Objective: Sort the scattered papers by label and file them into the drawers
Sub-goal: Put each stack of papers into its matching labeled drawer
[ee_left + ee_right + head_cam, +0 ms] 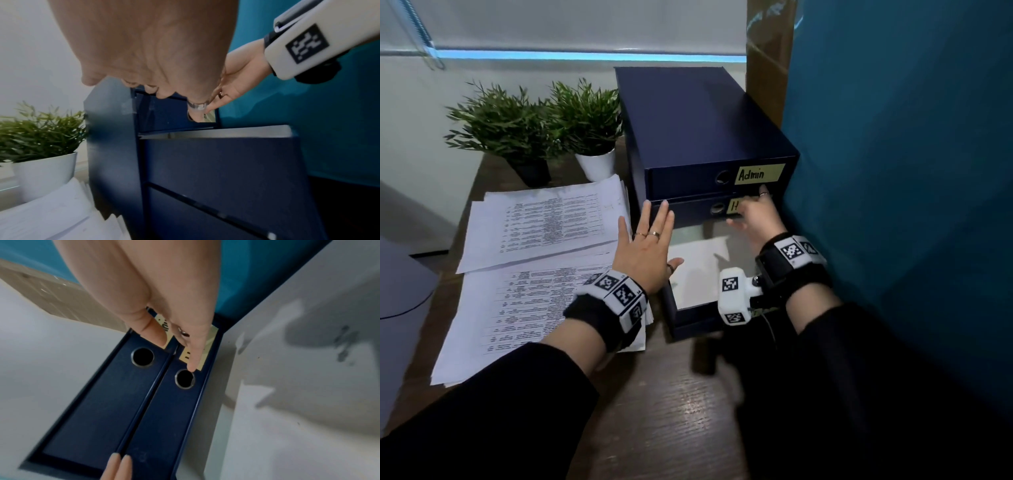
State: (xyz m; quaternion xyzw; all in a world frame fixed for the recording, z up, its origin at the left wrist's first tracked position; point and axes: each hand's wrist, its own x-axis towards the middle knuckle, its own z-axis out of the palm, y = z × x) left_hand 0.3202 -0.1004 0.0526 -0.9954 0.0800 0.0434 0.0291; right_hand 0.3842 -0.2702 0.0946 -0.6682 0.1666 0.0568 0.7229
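Papers: two loose stacks and lie flat on the surface, left of the drawer unit, overlapping each other. One more white sheet sits inside the pulled-out lower drawer, directly below and between both hands.

Left hand: fingers straight and together, palm down, fingertips touching the left part of the middle drawer front. Holds nothing. Its wrist hangs over the right edge of the near stack; the far stack is just beside its thumb side.

Right hand: fingers extended, flat against the right part of the same drawer front, covering most of its yellow label. Right wrist view shows one fingertip ending just beside the round finger hole. No grip on anything.

Top drawer sits flush, label "Admin". Middle drawer front sits slightly proud of it. Lower drawer is well out toward the person, sheet inside lying flat.

Around: two potted plants, dark pot and white pot, behind the stacks, near the unit's left side. Teal wall is just beside the unit's right side. Both wrists wear bands with marker tags.
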